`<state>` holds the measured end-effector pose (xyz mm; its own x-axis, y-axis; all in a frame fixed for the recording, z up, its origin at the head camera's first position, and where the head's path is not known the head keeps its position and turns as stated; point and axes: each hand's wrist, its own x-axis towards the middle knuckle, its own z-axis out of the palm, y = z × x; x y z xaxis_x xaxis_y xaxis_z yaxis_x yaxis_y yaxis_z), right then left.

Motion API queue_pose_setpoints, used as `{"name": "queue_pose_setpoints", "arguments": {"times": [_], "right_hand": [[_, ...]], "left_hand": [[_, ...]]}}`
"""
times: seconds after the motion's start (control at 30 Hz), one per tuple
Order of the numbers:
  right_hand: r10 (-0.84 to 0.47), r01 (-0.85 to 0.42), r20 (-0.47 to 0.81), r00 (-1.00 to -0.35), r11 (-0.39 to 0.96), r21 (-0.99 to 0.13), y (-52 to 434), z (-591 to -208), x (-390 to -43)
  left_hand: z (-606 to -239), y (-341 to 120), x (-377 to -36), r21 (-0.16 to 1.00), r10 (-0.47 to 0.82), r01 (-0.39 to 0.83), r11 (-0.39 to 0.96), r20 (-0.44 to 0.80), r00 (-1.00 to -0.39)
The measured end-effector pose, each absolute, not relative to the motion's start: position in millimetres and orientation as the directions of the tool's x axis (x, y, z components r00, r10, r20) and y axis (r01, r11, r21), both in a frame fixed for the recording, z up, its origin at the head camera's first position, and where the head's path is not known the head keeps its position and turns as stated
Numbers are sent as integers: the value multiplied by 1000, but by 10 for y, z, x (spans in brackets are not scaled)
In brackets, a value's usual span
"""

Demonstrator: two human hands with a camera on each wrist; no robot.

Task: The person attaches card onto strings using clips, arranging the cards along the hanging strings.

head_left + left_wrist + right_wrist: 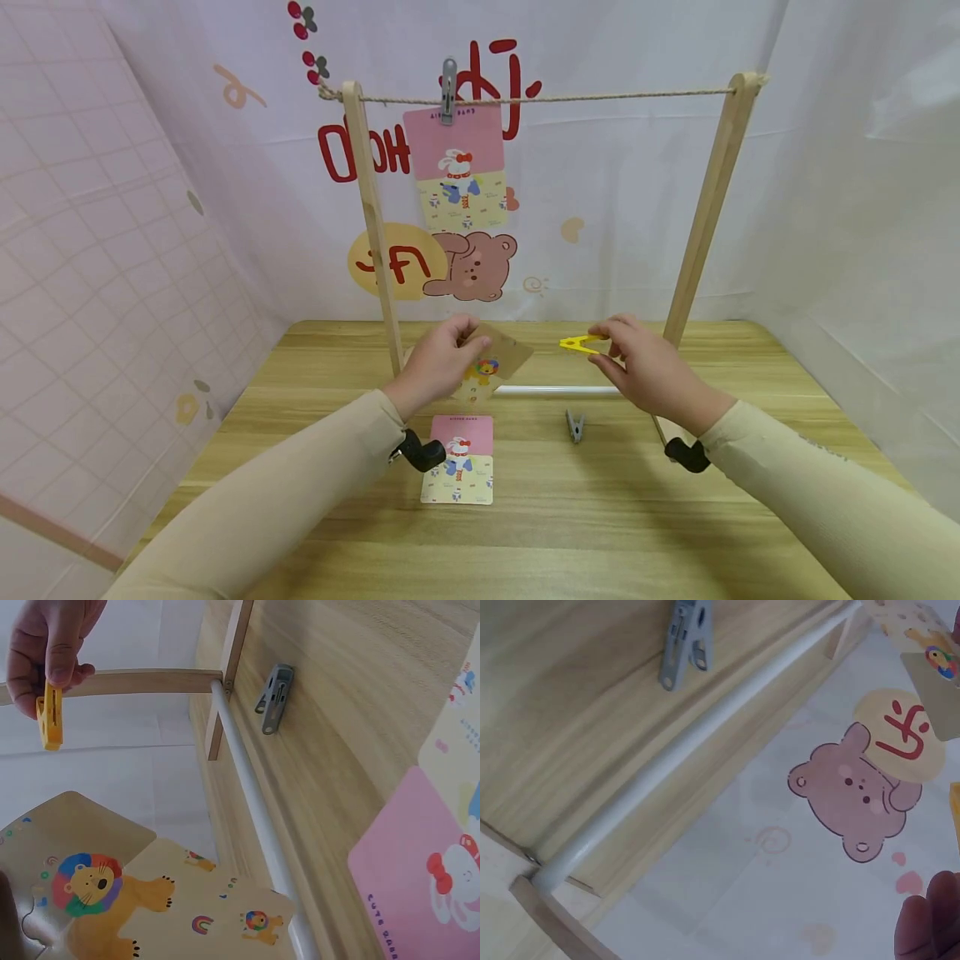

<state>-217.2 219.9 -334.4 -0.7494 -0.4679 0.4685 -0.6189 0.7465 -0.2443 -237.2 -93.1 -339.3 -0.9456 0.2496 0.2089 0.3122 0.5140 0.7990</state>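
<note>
Lion card (pixel 491 360) is held in the left hand (pixel 438 360), fingers pinched on its near-left edge, lifted off the counter (pixel 600 533) just in front of the rack's left post (pixel 372 225). Left wrist view shows the card face: lion with rainbow mane, tan and cream background.

Yellow clothespin (pixel 579 342) is pinched in the right hand (pixel 648 367) between thumb and fingers, jaws pointing left toward the card, a short gap between them. Both are in the air above the white bottom rail (pixel 555 389).

Grey clothespin (pixel 574 425) lies flat on the counter, just near of the rail, below the right hand.

Pink bunny card (pixel 459 460) lies flat on the counter, near side, left of the grey pin and under the left wrist.

Far up: rope (pixel 600 97) strung between the left post and the right post (pixel 708 208). Another pink bunny card (pixel 456 167) hangs from it by a grey clip (pixel 448 90), close to the left post.
</note>
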Motion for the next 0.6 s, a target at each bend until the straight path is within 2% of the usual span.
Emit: {"name": "queue_pose_setpoints", "arguments": {"times": [0.27, 0.6], "right_hand": [[-466, -650, 538, -702, 728, -218, 2178, -3244, -2182], [-448, -617, 517, -729, 757, -215, 2140, -3099, -2169]], "left_hand": [[-3290, -888, -2444, 809, 251, 364, 461, 274, -928], [-3167, -830, -2500, 825, 249, 383, 415, 303, -920]]}}
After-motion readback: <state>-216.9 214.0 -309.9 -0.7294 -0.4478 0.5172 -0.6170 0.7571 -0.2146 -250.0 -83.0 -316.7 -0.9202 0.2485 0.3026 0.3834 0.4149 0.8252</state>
